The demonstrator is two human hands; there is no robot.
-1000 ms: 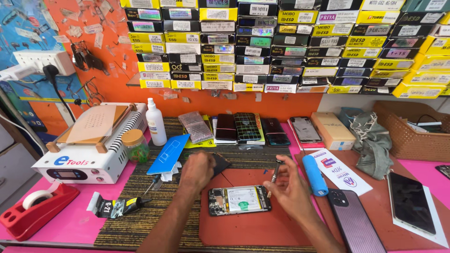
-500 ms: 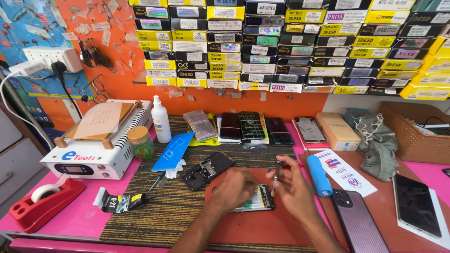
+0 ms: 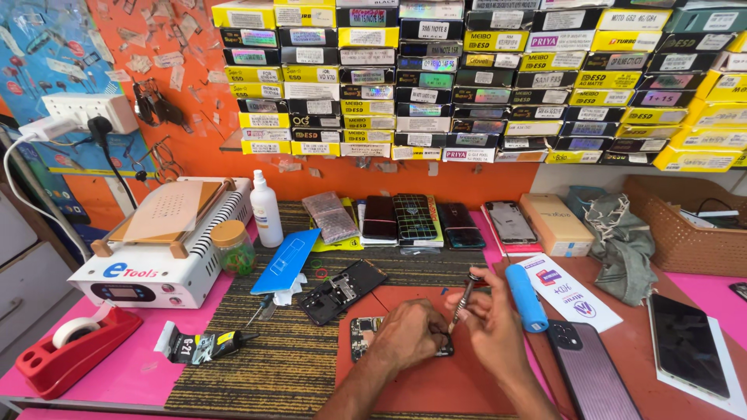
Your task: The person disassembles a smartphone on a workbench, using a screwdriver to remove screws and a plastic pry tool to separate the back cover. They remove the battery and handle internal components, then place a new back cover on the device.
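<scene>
Stacked boxes are filling the orange wall behind a crowded pink counter. Near the counter's front edge, on the red mat (image 3: 436, 385), the left hand (image 3: 408, 334) is pressing down flat on the opened phone (image 3: 366, 336), fingers curled over it and covering most of it. The right hand (image 3: 490, 323) is pinching a screwdriver (image 3: 463, 299) narrowly, its tip angling down toward the phone's right end. Doing this well is probably calling for a steady, upright driver and firm left-hand pressure, so the phone is not sliding. A black back panel (image 3: 342, 289) is lying just behind.
</scene>
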